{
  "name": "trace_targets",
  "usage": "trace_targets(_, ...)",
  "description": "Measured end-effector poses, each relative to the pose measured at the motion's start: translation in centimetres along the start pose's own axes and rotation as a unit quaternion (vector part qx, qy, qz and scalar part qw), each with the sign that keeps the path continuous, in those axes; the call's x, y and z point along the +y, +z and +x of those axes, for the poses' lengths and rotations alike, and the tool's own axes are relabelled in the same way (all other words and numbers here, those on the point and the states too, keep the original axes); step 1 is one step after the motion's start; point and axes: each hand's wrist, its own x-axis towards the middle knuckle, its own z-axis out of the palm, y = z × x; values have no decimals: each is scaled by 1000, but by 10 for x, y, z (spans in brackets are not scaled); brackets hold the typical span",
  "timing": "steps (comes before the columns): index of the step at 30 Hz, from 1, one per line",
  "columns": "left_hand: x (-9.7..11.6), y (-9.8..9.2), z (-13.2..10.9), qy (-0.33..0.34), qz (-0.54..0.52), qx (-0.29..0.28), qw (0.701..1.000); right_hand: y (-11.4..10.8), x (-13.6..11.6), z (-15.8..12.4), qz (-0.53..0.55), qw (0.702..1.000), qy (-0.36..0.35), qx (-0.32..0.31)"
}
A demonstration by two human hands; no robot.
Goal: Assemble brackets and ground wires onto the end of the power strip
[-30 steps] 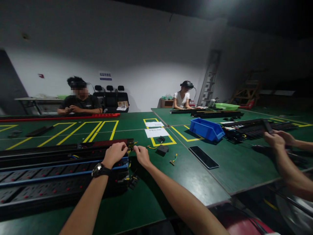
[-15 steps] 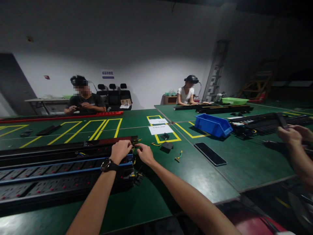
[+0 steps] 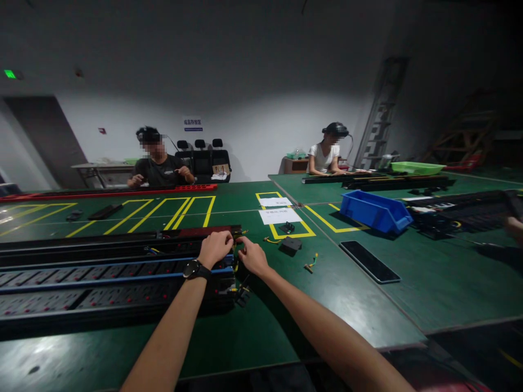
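Green counter (image 3: 359,299) carries a long blue-edged strip (image 3: 102,274) set with sockets, another socket strip (image 3: 122,295) lying along its near side. Just off the near side of the blue-edged strip's right end sits a black connector block (image 3: 242,296); whether it is attached is unclear. Dark strips (image 3: 122,247) lie along the blue-edged strip's far side. At their right ends, the left hand (image 3: 215,247) arches over with its fingers curled down, and the right hand (image 3: 254,256) faces it with fingers bent inward. I cannot tell whether either hand grips anything; the tips meet in shadow among small wires.

Compared with half a second ago, the view has swung left, yet both hands stay at these strip ends, so the work seems to remain there.

Right of the blue-edged strip, and apart from it, lie a loose yellow-green wire (image 3: 311,263), a black box piece (image 3: 291,245) and a phone (image 3: 370,261). Farther out to its right is a blue bin (image 3: 376,212). Well beyond it, past a red strip (image 3: 196,188), a co-worker (image 3: 161,169) now holds their hands wider apart.
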Motion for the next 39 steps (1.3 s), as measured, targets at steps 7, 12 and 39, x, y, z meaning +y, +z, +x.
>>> trace_targets(7, 5, 2, -2, 29, -50, 0, 998, 3, -1, -2, -42, 999, -9, -6)
trace_targets(12, 3, 6, -1, 36, -82, 1, 996, 3, 1, -1, -29, 999, -11, -12)
trace_targets(39, 5, 8, 4, 41, -30, -1, 999, -131, 100, 2, -167, 970, 146, 103)
